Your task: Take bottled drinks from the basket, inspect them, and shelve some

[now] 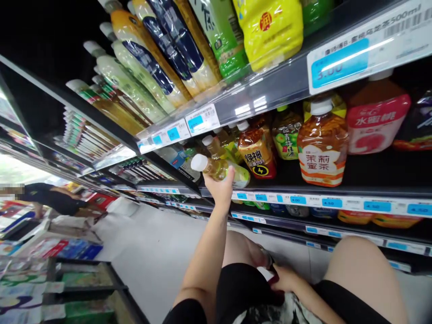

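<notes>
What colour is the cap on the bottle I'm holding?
White cap, on the bottle in the left hand; head view.

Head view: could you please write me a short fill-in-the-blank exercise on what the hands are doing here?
1. The left grip holds a bottle with a ____ cap.
2. That cap points toward the picture's ____ side.
3. The right grip sits low, between the person's ____.

Missing words: white; left; knees.
</notes>
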Demonstrator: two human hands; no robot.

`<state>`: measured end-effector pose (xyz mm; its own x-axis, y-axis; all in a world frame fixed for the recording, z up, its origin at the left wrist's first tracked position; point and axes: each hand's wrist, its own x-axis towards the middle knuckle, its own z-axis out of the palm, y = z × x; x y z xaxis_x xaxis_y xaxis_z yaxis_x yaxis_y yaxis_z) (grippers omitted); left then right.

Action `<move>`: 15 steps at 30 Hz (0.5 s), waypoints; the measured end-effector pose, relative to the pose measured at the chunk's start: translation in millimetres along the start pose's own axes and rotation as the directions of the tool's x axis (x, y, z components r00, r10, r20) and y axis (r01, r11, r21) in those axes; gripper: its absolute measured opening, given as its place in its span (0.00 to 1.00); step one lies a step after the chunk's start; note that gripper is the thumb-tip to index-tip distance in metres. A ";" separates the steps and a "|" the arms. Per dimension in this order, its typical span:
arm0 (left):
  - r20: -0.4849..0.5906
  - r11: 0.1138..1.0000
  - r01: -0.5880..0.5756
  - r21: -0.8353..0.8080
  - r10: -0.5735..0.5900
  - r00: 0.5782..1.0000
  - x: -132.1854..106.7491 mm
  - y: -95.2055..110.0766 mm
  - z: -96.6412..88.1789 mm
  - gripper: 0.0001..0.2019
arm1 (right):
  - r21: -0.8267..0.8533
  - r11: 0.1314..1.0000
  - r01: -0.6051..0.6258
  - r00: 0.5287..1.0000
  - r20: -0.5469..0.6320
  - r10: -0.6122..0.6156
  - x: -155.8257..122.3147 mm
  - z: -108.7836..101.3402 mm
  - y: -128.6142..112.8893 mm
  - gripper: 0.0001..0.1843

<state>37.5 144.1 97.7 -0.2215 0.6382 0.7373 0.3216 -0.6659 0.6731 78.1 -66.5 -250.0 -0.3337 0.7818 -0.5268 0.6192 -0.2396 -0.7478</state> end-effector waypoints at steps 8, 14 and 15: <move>0.142 0.938 -0.149 0.312 0.109 0.984 16.7 -20.6 7.0 0.33 | 0.012 1.000 0.025 0.999 0.030 -0.025 7.3 -0.1 -18.9 0.37; 0.246 0.973 -0.038 0.228 -0.020 0.969 16.4 -33.9 12.4 0.39 | 0.009 1.000 0.026 0.999 0.034 -0.026 11.9 -1.1 -21.9 0.36; 0.242 0.971 -0.028 0.236 -0.031 0.970 9.4 -35.0 12.0 0.39 | 0.014 1.000 0.028 0.999 0.035 -0.029 13.1 -0.1 -21.5 0.37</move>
<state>35.2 178.0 80.4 -0.0023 0.7330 0.6802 0.5356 -0.5735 0.6198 60.5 -51.1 -240.8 -0.3760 0.7676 -0.5190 0.5993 -0.2257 -0.7680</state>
